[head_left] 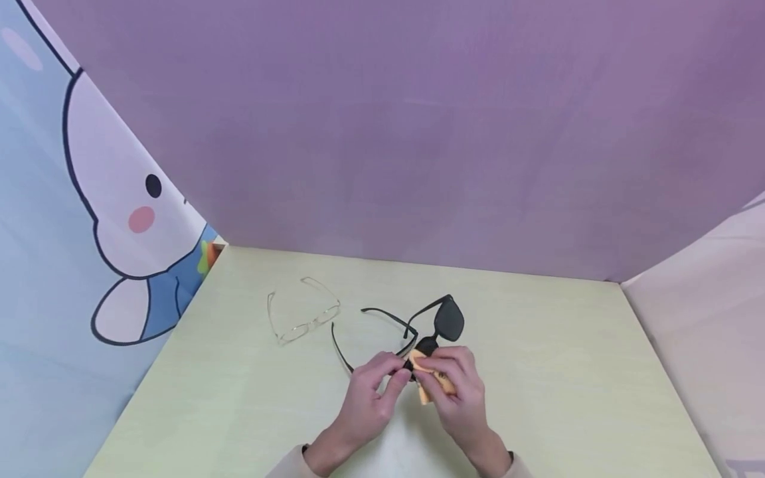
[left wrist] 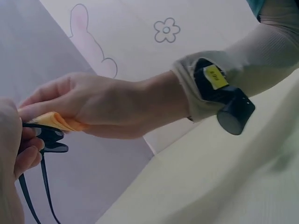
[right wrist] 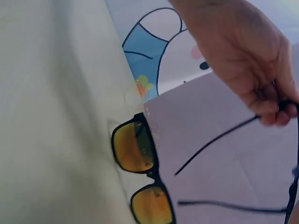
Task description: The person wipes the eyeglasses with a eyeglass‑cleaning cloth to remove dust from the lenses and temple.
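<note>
From here I see the left hand [head_left: 373,398] pinching one end of black shades [head_left: 449,320]. The right hand [head_left: 457,388] pinches an orange cloth [left wrist: 56,120] against them. Beside them, yellow-lens shades [right wrist: 133,149] sit on the table [head_left: 556,385]; thin glasses [head_left: 311,324] lie farther left.

Head view's pretty bright and even, just a soft shadow on the pale yellow-green, flat table [head_left: 568,372] below the bare fingers [head_left: 449,364]; both wrist views look dimmer (kinda hazy, honestly).
</note>
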A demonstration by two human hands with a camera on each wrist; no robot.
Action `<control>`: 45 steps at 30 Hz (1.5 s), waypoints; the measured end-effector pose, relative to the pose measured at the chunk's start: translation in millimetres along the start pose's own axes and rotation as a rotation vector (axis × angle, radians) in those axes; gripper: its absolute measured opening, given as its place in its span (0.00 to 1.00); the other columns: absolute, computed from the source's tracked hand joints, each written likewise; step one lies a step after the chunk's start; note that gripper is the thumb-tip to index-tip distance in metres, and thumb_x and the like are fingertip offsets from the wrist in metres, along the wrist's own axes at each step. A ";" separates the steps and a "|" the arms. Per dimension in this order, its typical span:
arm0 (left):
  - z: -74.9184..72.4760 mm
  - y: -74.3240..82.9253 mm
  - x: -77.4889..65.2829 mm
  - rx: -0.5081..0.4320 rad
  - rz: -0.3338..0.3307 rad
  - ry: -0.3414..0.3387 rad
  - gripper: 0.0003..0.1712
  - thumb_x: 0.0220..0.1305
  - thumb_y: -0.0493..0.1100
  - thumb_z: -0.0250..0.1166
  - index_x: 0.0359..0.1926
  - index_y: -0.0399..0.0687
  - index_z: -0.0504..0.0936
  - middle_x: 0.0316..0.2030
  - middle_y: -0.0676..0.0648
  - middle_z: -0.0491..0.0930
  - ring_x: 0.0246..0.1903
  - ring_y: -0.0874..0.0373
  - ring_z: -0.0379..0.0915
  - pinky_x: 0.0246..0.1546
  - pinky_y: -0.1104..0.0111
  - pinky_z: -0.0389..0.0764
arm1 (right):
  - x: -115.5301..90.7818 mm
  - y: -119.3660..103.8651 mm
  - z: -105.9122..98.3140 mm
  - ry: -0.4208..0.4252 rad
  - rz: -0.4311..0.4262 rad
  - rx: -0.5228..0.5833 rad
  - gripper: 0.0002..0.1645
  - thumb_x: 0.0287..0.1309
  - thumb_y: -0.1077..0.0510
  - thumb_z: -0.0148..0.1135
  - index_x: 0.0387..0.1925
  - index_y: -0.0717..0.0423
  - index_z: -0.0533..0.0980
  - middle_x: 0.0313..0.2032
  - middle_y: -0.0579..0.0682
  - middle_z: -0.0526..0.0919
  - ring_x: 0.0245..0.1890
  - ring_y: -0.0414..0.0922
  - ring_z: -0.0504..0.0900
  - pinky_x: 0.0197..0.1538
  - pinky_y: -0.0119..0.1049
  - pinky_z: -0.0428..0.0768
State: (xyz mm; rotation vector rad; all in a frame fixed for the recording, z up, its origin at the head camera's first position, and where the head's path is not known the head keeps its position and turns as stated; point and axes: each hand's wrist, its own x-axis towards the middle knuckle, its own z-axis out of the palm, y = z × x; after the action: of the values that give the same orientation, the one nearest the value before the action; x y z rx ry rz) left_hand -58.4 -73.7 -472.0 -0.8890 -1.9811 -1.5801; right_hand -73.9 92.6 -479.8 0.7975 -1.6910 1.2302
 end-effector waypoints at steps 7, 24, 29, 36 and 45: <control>0.7 -0.9 -0.4 0.021 0.035 0.002 0.09 0.65 0.26 0.65 0.39 0.43 0.84 0.31 0.48 0.83 0.33 0.59 0.78 0.36 0.76 0.81 | 14.7 7.6 -3.1 -0.019 0.107 -0.061 0.20 0.69 0.48 0.65 0.37 0.64 0.83 0.37 0.58 0.80 0.42 0.45 0.77 0.51 0.21 0.77; -1.0 0.8 0.8 -0.001 0.026 0.080 0.11 0.63 0.23 0.64 0.40 0.40 0.84 0.34 0.45 0.84 0.35 0.56 0.80 0.36 0.74 0.83 | 13.0 -5.0 7.6 -0.019 0.040 -0.006 0.15 0.68 0.53 0.68 0.39 0.64 0.86 0.36 0.58 0.79 0.39 0.45 0.76 0.40 0.23 0.79; -2.5 1.6 0.5 -0.026 -0.006 0.124 0.11 0.64 0.22 0.62 0.38 0.39 0.83 0.32 0.44 0.83 0.32 0.57 0.79 0.33 0.73 0.85 | 8.9 -2.9 7.4 -0.033 0.002 0.004 0.14 0.68 0.54 0.68 0.40 0.63 0.87 0.35 0.57 0.79 0.38 0.47 0.75 0.39 0.28 0.76; -7.6 2.5 0.7 -0.062 -0.029 0.086 0.11 0.66 0.22 0.62 0.36 0.41 0.83 0.31 0.44 0.81 0.29 0.59 0.76 0.27 0.73 0.83 | 10.9 9.6 -2.9 -0.036 0.138 -0.039 0.20 0.70 0.49 0.65 0.38 0.65 0.86 0.37 0.59 0.79 0.41 0.44 0.77 0.41 0.21 0.78; -6.0 2.9 2.0 -0.062 0.014 0.067 0.12 0.63 0.22 0.64 0.36 0.43 0.82 0.30 0.46 0.80 0.30 0.58 0.76 0.30 0.74 0.82 | 20.9 10.6 -1.0 -0.027 0.181 -0.050 0.16 0.69 0.52 0.67 0.43 0.63 0.87 0.38 0.58 0.80 0.37 0.42 0.77 0.34 0.21 0.79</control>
State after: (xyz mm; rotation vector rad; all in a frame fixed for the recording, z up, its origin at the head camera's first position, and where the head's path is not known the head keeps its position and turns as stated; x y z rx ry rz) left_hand -57.9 -78.6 -467.2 -0.8604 -1.8856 -1.6498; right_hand -91.5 96.7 -464.7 0.6443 -1.8412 1.2979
